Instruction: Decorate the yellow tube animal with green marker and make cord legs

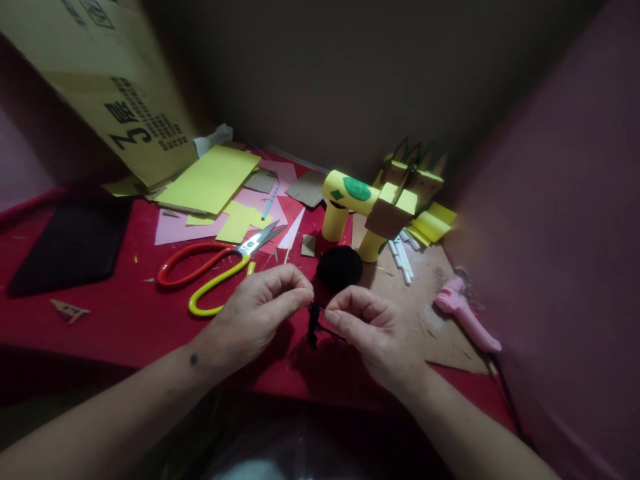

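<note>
Between my hands hangs a small bundle of black yarn. My left hand pinches it at the top with thumb and forefinger. On the other side, my right hand has a strand of the same yarn between thumb and fingertips. Just beyond them a round black ball, seemingly of yarn, rests on the table. A yellow paper figure with green patches stands behind the ball. Left of my left hand lie scissors, one handle loop red and one yellow, blades apart.
A pink glue gun lies on a cardboard sheet at the right, near several white sticks. Yellow and pink paper is piled at the back left beside a tall cardboard box. A dark flat object lies far left.
</note>
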Tool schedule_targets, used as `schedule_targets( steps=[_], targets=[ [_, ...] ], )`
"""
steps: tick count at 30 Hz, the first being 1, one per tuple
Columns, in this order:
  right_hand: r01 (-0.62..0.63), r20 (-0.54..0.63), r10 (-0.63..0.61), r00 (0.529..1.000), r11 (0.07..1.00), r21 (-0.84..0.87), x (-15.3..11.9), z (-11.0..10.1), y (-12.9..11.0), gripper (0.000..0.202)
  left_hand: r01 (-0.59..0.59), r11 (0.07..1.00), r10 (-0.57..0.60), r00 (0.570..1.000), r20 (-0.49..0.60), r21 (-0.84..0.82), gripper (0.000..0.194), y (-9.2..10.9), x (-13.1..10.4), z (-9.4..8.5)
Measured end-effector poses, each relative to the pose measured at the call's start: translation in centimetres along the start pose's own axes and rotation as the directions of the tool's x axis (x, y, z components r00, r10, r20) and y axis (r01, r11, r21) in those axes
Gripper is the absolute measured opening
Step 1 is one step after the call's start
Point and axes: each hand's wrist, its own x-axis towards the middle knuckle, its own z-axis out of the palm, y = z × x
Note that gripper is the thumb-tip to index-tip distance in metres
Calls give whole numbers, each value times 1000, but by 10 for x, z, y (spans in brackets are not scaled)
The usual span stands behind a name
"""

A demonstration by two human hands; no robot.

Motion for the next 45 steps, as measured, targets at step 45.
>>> schedule_targets(
  steps=[45],
  targets=[
    [-299,63,293,954,944,137,20,-9,-6,24,43,76,106,993,-51,996,31,-15,32,-117]
  ],
)
